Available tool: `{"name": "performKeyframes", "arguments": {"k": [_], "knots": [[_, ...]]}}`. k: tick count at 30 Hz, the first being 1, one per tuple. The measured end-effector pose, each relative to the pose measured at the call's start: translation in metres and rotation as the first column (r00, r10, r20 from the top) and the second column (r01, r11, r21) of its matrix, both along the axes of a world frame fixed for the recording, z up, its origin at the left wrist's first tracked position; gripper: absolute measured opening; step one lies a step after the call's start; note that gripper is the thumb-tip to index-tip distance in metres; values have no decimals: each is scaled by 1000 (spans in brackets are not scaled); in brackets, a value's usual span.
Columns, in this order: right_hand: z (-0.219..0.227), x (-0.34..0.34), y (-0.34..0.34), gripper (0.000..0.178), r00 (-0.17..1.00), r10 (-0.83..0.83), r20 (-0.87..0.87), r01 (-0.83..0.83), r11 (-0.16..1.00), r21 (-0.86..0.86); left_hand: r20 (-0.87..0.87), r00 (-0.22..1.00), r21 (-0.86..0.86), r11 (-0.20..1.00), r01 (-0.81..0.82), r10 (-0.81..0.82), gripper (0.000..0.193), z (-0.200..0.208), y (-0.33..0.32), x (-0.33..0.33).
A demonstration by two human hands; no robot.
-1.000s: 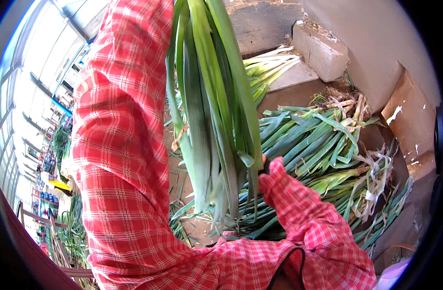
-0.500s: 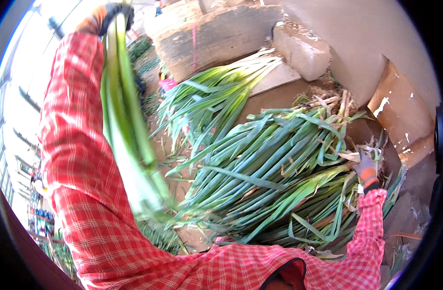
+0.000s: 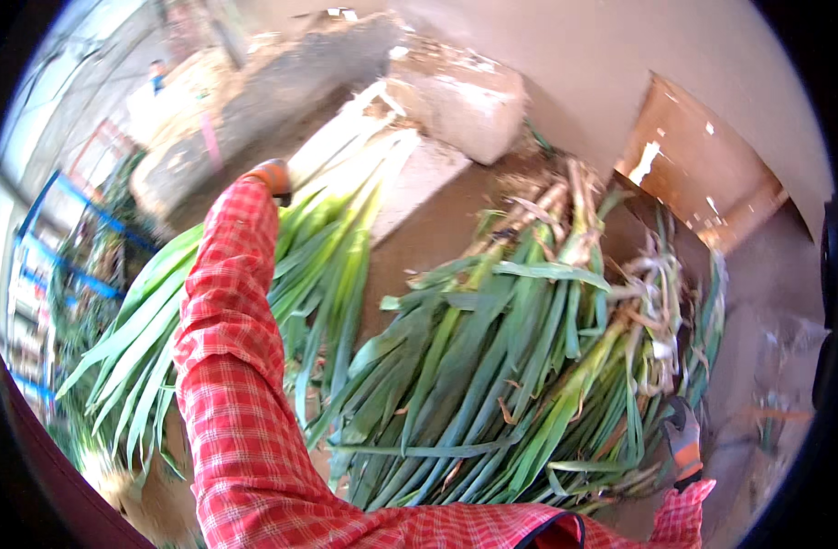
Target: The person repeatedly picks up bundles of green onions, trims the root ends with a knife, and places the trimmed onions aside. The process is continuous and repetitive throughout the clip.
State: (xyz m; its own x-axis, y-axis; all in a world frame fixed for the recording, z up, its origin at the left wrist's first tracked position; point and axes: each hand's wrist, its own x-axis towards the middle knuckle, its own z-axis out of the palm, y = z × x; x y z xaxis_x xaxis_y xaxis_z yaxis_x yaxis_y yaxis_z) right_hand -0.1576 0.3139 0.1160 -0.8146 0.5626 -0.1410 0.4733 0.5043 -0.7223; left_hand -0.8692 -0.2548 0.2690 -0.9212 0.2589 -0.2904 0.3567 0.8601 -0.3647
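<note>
Peeled leeks (image 3: 369, 174) with white stems and bright green leaves lie in a fan at the upper left, partly over a pale board. My left hand (image 3: 274, 178), in an orange and dark glove, is closed on leeks at the fan's left side; its fingers are mostly hidden. A large pile of untrimmed leeks (image 3: 492, 366) with dry, rooty ends fills the middle. By the pile's right edge, below the dry stem ends, my right hand (image 3: 684, 439) in a grey and orange glove holds nothing, its fingers loosely apart.
A pale block (image 3: 460, 96) and a long worn beam (image 3: 254, 110) stand behind the leeks. Brown cardboard (image 3: 703, 165) leans at the right by the wall. A blue-framed rack (image 3: 76, 233) with greenery is at the far left.
My left hand has brought its leeks down and across onto the peeled fan. My right hand has come off the dry stem ends and moved nearer to me. The view has shifted.
</note>
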Motion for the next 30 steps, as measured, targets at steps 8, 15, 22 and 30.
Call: {"name": "performKeyframes", "arguments": {"k": [8,15,22,30], "knots": [[-68,113,-73,53,880,-417,227,397,908,133,-428,893,46,990,-136,142,99,-160,29,-13],[-83,85,-112,63,826,-540,161,494,832,254,-438,894,302,920,250,-99,94,-146,44,-37],[-52,-25,-69,110,851,-380,363,262,905,334,12,602,763,396,510,-798,72,-89,299,301],[-149,-83,142,57,861,-54,506,-14,991,130,232,313,555,390,735,-921,85,-147,354,506]]}}
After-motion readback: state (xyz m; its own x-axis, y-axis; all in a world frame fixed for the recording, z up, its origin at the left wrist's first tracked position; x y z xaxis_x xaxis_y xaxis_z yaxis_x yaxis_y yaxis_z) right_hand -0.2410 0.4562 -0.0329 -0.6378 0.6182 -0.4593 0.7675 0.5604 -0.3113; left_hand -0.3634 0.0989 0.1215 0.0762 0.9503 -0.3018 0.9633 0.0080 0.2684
